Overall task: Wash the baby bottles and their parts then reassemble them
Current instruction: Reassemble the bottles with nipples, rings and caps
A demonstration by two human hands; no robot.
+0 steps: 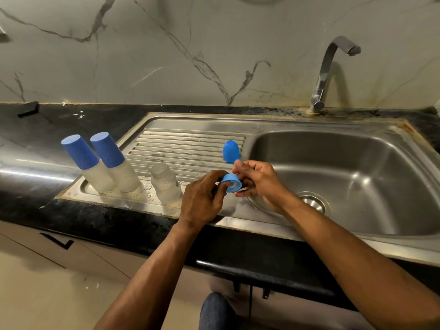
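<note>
Both hands work the blue collar ring [230,183]: left hand [202,201] pinches its rim, right hand [256,178] fingers curl around what looks like the clear teat. Seat it evenly before screwing it onto the open bottle [166,182] left of the fingers.

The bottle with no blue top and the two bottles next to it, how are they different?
The open bottle has no cap, so its mouth shows; the two capped bottles wear dark blue caps. The open bottle looks shorter; the capped bottles look taller. All three have clear, cloudy bodies and stand on the wet drainboard.
</note>
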